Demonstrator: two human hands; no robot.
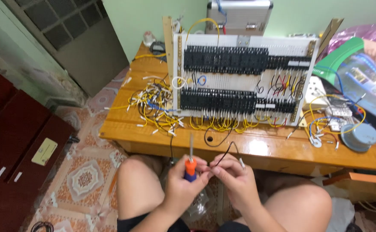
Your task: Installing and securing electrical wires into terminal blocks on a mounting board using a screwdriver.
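While the person sits low with bare knees apart, the wooden table (256, 148) stretches right across the view, glossy and orange-brown, and on it stands the big white wiring panel (244, 79), upright and propped against a wooden slat, carrying two long rows of black terminal blocks (224, 60) with yellow loops hanging out below the lower row. Behind the panel sits a silver metal case (239, 15) against the green wall. Off to the left of the panel lies a tangled heap of yellow wires (156, 107) with white tips, and to the right a smaller scatter of coloured leads beside a round grey-blue reel (359, 136). Down in front of the table edge, between the knees, the two hands meet. The left hand (181, 182) is wrapped tight around a screwdriver (190, 165) with an orange and blue handle, its thin metal shaft pointing straight up toward the table edge. The right hand (235, 176) is just beside it, almost touching, fingertips pinched narrow on a thin black wire (226, 150) that arcs up and over, one end with a pale sleeve sticking out to the right of the hand.
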